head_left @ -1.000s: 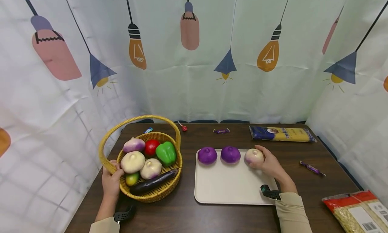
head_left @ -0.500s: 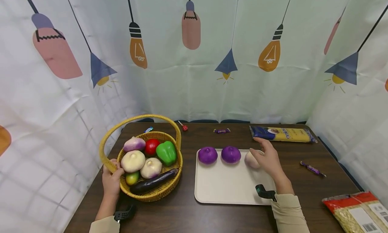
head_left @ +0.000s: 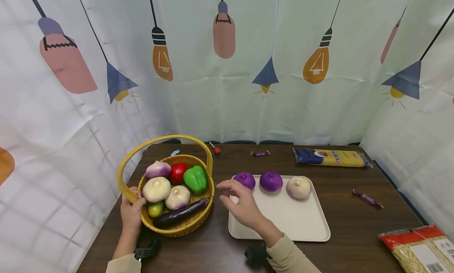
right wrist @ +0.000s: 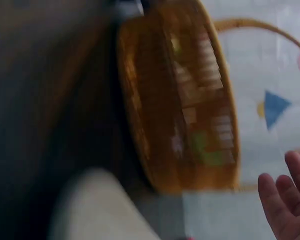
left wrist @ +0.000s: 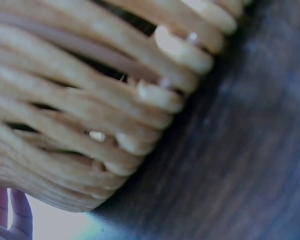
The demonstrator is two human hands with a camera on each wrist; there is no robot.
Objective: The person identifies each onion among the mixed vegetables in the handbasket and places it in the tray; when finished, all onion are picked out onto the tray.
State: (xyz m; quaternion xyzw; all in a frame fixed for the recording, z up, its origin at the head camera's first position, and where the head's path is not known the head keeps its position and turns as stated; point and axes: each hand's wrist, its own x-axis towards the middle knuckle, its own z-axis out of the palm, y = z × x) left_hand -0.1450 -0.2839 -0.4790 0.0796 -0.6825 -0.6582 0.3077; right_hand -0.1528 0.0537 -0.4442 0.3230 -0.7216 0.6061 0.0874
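Head view: the right hand (head_left: pixel 242 208), fingers loose and empty, hovers over the tray's (head_left: pixel 301 225) left edge; the basket (head_left: pixel 177 225) lies just to its left, its rim gripped by the left hand (head_left: pixel 131 212) at the far side.

The left hand (head_left: pixel 130 210) gripped the wicker basket (head_left: pixel 198 221) by its rim at the table's (head_left: pixel 354 241) left edge. The right hand (head_left: pixel 242 206) hovered empty, fingers (head_left: pixel 227 185) relaxed, over the tray's (head_left: pixel 301 225) left edge. Two purple onions (head_left: pixel 271 181) and a pale onion (head_left: pixel 298 187) sat along the tray's far edge.
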